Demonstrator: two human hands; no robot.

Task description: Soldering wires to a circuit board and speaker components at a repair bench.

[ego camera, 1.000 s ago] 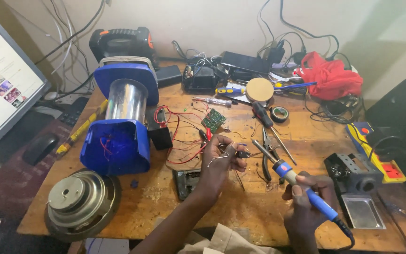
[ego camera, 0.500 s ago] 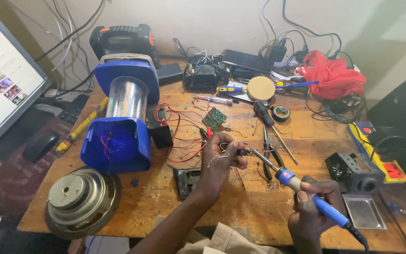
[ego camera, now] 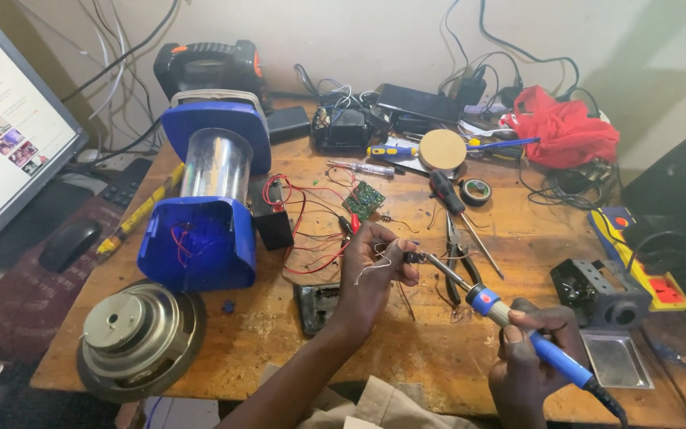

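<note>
You're pinching a small wired part (ego camera: pixel 406 256) in your left hand (ego camera: pixel 371 274) above the wooden table (ego camera: pixel 279 342), while your right hand (ego camera: pixel 529 361) is gripping the blue soldering iron (ego camera: pixel 518 326), its tip touching the part. Pliers (ego camera: pixel 456 258) are lying just behind, with the blue lantern (ego camera: pixel 208 206) left.

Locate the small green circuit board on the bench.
In the head view the green circuit board lies mid-table, just above the left hand, right of the blue lantern, among red wires.
</note>
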